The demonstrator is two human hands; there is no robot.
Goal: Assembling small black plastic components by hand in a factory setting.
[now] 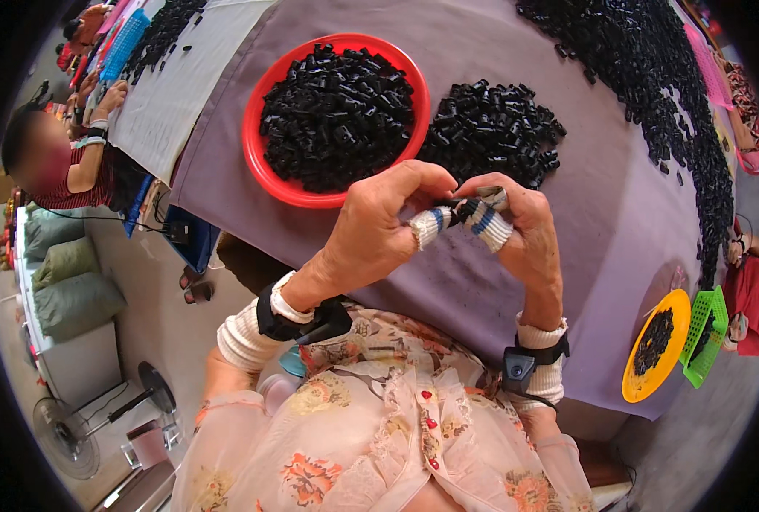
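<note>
Both my hands meet in front of me, just above the near edge of the cloth-covered table. My left hand (pixel 375 218) is closed, its fingertips pinched on a small black plastic piece (pixel 458 205). From the other side my right hand (pixel 524 222) grips the same piece with bent fingers. Striped knitted finger covers in white and blue wrap some fingers on each hand. The piece is mostly hidden by the fingertips. Beyond my left hand stands a red basin (pixel 254 162) heaped with small black pieces (pixel 337 119). Beside it, a loose pile (pixel 494 132) of like pieces lies on the cloth.
A large spread of black pieces (pixel 618 68) covers the far right. A yellow plate (pixel 631 375) and a green basket (pixel 710 341) sit at the right edge. Another person (pixel 81 166) works at the left table; a red sleeve (pixel 748 307) shows at right. A fan (pixel 65 437) stands lower left.
</note>
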